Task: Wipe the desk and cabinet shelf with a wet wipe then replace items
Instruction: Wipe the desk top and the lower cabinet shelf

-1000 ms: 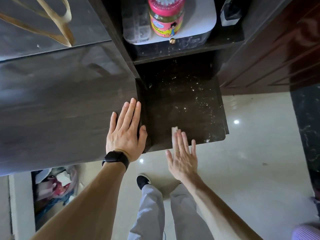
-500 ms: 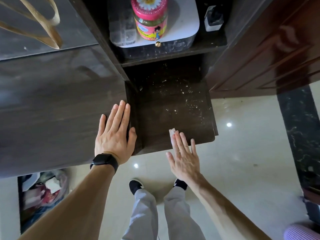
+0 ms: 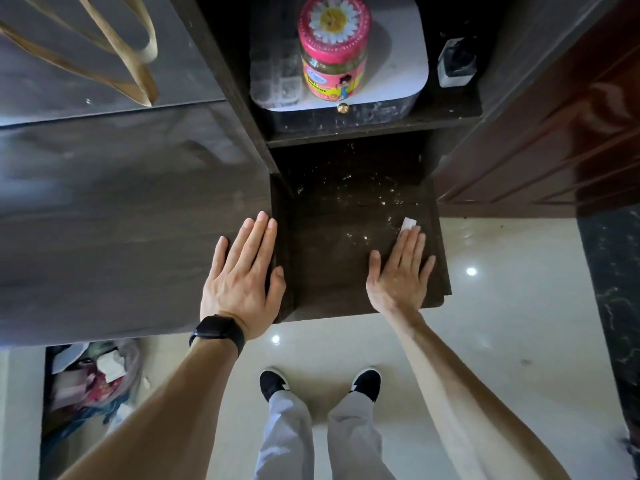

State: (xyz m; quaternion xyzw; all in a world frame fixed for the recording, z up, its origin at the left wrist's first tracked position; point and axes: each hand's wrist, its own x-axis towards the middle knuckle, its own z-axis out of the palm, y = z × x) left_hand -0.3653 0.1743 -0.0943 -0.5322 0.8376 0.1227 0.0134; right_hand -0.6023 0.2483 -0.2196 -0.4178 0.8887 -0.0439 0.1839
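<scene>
My right hand (image 3: 398,271) lies flat on the dark cabinet shelf (image 3: 325,278), fingers straight, pressing a white wet wipe (image 3: 408,224) whose corner shows beyond my fingertips near the shelf's right edge. White dust specks cover the shelf's back and middle. My left hand (image 3: 242,275), with a black watch on its wrist, rests flat with straight fingers on the dark desk (image 3: 121,220), at its right edge beside the shelf.
On the upper shelf, a pink-lidded jar (image 3: 332,46) stands on a white box (image 3: 391,74) beside a small dark bottle (image 3: 455,64). Tan bag straps (image 3: 138,60) lie at the desk's back. A full waste bin (image 3: 93,382) sits below the desk. A brown door (image 3: 554,133) is on the right.
My right hand has slid the wipe from the shelf's front middle to its right side, farther in. My left hand has stayed flat on the desk.
</scene>
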